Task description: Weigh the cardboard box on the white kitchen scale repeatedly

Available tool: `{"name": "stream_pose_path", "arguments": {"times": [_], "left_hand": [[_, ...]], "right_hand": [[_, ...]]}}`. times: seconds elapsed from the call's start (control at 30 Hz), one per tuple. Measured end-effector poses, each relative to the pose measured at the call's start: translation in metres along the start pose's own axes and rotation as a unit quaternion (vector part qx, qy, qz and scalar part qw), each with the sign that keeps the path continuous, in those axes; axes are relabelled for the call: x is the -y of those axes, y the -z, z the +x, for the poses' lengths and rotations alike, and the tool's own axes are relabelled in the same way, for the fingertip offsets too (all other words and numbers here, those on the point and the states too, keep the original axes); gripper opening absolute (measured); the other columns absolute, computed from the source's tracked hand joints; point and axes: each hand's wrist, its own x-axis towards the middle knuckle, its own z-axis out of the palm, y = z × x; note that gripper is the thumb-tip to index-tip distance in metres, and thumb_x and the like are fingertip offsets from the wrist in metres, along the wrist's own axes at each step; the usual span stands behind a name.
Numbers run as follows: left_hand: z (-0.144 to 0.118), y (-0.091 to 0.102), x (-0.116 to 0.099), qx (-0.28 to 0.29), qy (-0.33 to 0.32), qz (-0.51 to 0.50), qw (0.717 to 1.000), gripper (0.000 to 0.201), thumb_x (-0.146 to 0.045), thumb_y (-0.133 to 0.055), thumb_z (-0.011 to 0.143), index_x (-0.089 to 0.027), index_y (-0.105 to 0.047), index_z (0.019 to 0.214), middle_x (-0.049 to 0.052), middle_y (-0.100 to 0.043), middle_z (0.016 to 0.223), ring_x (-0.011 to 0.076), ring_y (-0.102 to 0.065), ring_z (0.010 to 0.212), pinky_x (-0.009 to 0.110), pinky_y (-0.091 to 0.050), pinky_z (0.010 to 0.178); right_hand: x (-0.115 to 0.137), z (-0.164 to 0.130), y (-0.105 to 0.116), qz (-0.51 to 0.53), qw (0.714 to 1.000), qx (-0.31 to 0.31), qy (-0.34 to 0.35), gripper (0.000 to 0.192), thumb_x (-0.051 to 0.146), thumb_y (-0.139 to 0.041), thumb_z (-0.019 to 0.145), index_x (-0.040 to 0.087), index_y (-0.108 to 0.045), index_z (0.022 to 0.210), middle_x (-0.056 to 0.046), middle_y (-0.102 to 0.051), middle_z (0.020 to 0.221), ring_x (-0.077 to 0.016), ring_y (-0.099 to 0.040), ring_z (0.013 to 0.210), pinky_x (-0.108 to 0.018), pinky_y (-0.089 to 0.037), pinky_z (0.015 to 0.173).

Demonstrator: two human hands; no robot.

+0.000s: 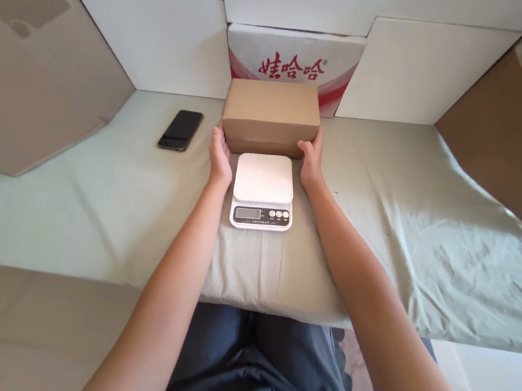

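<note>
Item one, a plain brown cardboard box (273, 113), closed, lying long side toward me at the far middle of the worktop (382, 241), its near lower edge just behind the scale; I have my left hand (220, 156) flat against its left end and my right hand (311, 158) flat against its right end, fingers spread open and palms facing each other, so the box is pressed between the two hands rather than pinched; I cannot tell whether the box is lifted off the cloth or sitting on it. Item two, a white digital kitchen scale (264, 191), square platform on top, dark display and three round buttons along its near edge, standing between my forearms and just beside both wrists; nothing rests on its platform; the display reading is too small to make out. Item three, a black phone (181, 130), screen dark, lying flat on the cloth well to the left of the box and apart from it. Item four, a pale grey-green cloth (90, 208) covering the whole worktop, creased toward the right. Item five, a white carton with red lettering (293, 62) standing upright just behind the box, flanked by plain white panels (157, 40); large brown cardboard sheets (24, 65) lean in at the left and right sides.
</note>
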Motion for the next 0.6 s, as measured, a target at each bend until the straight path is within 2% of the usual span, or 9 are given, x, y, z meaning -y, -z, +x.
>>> {"name": "stream_pose_path", "arguments": {"times": [0.13, 0.3, 0.37, 0.5, 0.6], "left_hand": [[0.001, 0.001, 0.000, -0.005, 0.004, 0.028, 1.000, 0.072, -0.053, -0.010, 0.113, -0.019, -0.048, 0.163, 0.009, -0.050, 0.172, 0.0185, -0.041, 0.164, 0.034, -0.032, 0.134], [0.006, 0.002, 0.008, 0.002, 0.001, 0.030, 1.000, 0.074, -0.058, -0.011, 0.112, -0.019, -0.052, 0.161, 0.009, -0.049, 0.172, 0.0196, -0.040, 0.164, 0.032, -0.034, 0.133], [0.011, 0.005, 0.013, 0.001, -0.008, 0.007, 1.000, 0.075, -0.058, -0.012, 0.112, -0.017, -0.050, 0.162, 0.012, -0.044, 0.175, 0.0209, -0.040, 0.164, 0.033, -0.032, 0.134], [0.025, 0.019, 0.024, -0.006, -0.031, -0.011, 0.999, 0.081, -0.070, -0.020, 0.109, -0.018, -0.043, 0.167, 0.013, -0.026, 0.182, 0.0219, -0.026, 0.169, 0.037, -0.023, 0.139], [0.034, 0.028, 0.029, 0.003, -0.034, -0.008, 0.999, 0.087, -0.079, -0.023, 0.104, -0.021, -0.046, 0.165, 0.011, -0.021, 0.184, 0.0234, -0.019, 0.171, 0.040, -0.018, 0.140]], "right_hand": [[-0.009, 0.004, 0.001, 0.016, 1.000, -0.001, -0.019, 0.062, 0.050, -0.063, 0.077, 0.035, -0.055, 0.136, -0.003, -0.063, 0.144, -0.0323, -0.051, 0.147, -0.056, -0.036, 0.134], [-0.005, 0.003, 0.000, 0.019, 0.999, -0.006, -0.037, 0.063, 0.043, -0.062, 0.073, 0.034, -0.054, 0.135, -0.004, -0.064, 0.147, -0.0313, -0.055, 0.144, -0.056, -0.037, 0.134], [-0.005, 0.003, 0.001, 0.013, 0.999, -0.012, -0.038, 0.068, 0.046, -0.064, 0.073, 0.033, -0.052, 0.138, -0.004, -0.061, 0.152, -0.0302, -0.051, 0.150, -0.055, -0.034, 0.137], [-0.015, 0.005, 0.009, 0.022, 0.997, -0.048, -0.065, 0.082, 0.060, -0.066, 0.073, 0.034, -0.045, 0.149, -0.004, -0.046, 0.169, -0.0260, -0.029, 0.168, -0.057, -0.023, 0.141], [-0.023, 0.008, 0.016, 0.019, 0.998, -0.031, -0.058, 0.084, 0.064, -0.066, 0.075, 0.034, -0.045, 0.150, -0.004, -0.044, 0.172, -0.0253, -0.029, 0.169, -0.058, -0.023, 0.141]]}}
